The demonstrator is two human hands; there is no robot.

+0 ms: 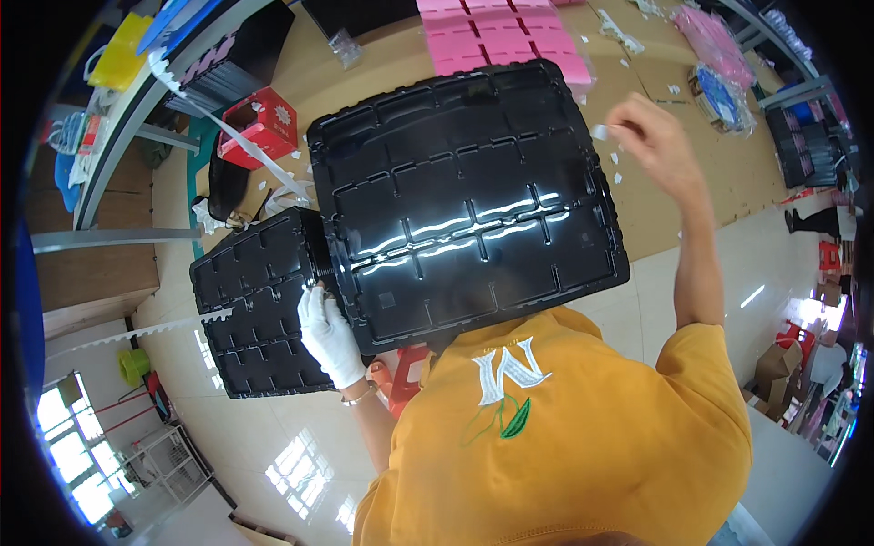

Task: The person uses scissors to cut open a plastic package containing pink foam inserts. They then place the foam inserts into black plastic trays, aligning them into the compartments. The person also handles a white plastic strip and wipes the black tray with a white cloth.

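1. The large black tray (414, 296) fills the centre of the frame. It is only a little longer one way than the other; its long axis runs left to right, rising toward the upper right. I cannot tell which end is its front.
2. Its long ridges follow that same slant, and bright glare crosses its middle.
3. My left hand (330, 338), in a white glove, is just left of the tray's lower left side. The fingers are partly bent at the edge of the second black tray (259, 341); I cannot tell whether they grip it.
4. My right hand (654, 141), bare, is upper right, apart from the large tray. Its fingers are curled, with thumb and forefinger pinched on a small white scrap (599, 132).
5. The large tray's left edge meets the second tray, its lower edge is close against my yellow shirt (583, 437), and its upper edge lies by the pink tray (505, 45).
6. The widest room is to the right, where the brown table (651, 218) stretches outward.
7. Farther out, upper left, is a red box (264, 127).
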